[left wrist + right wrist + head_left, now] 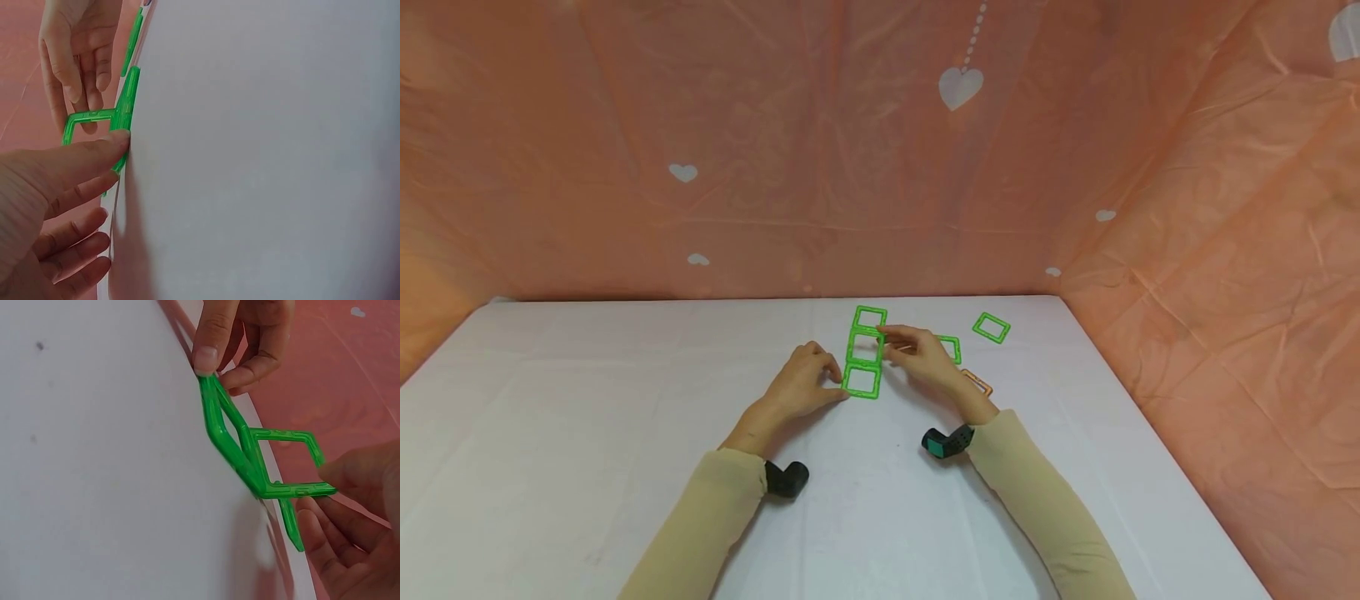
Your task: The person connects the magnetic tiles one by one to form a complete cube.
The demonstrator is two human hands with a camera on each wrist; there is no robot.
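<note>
Three green square magnetic tiles form a joined column in the head view: a near tile (862, 396), a middle tile (851, 347) and a far tile (872, 308). Seen from the right wrist, the middle tile (281, 434) stands up from the edge of the near tile (219, 434), which lies low on the table. My left hand (801, 383) pinches the near tile's left corner between thumb and index finger. On the other side, my right hand (925, 358) pinches the middle tile's right edge with thumb and fingertips.
Another green tile (957, 350) lies partly hidden behind the right hand. An orange tile (977, 382) is beside the right wrist, and a separate green tile (997, 318) lies farther back right. Peach cloth (820, 208) rises behind the white table (587, 417).
</note>
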